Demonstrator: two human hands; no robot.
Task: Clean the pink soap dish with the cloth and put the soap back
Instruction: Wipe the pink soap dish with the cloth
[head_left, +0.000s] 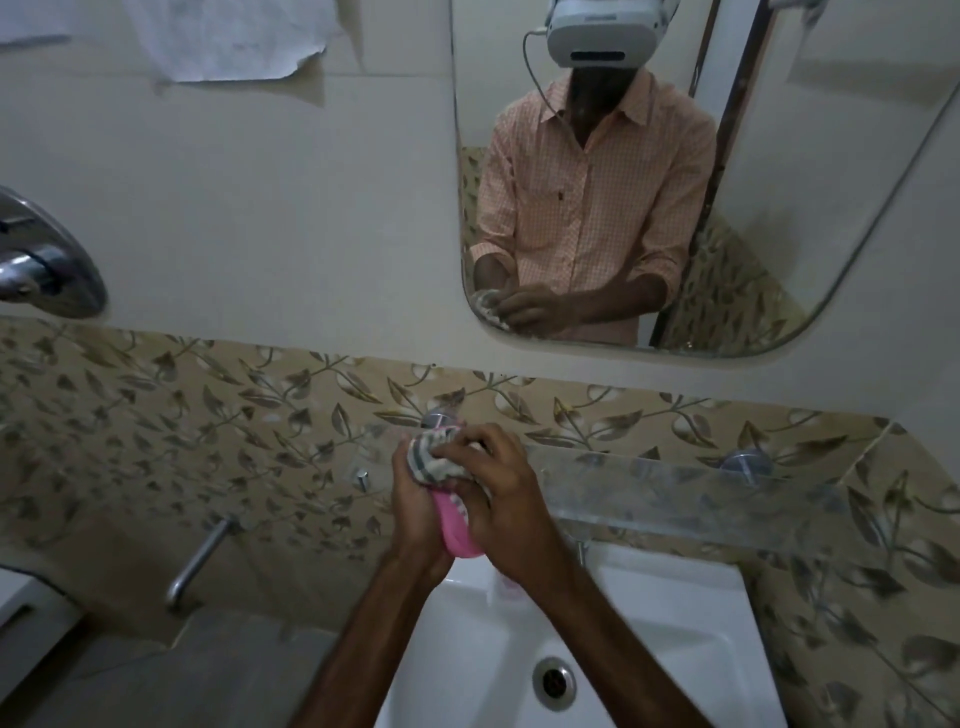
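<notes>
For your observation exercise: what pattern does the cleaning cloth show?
The cloth is pale with grey stripes, seen best in the head view, bunched against the pink soap dish.

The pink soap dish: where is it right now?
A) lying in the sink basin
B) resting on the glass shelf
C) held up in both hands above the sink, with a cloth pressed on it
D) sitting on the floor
C: the pink soap dish is gripped between the left hand and right hand, the striped cloth bunched over its top, above the white sink.
</notes>
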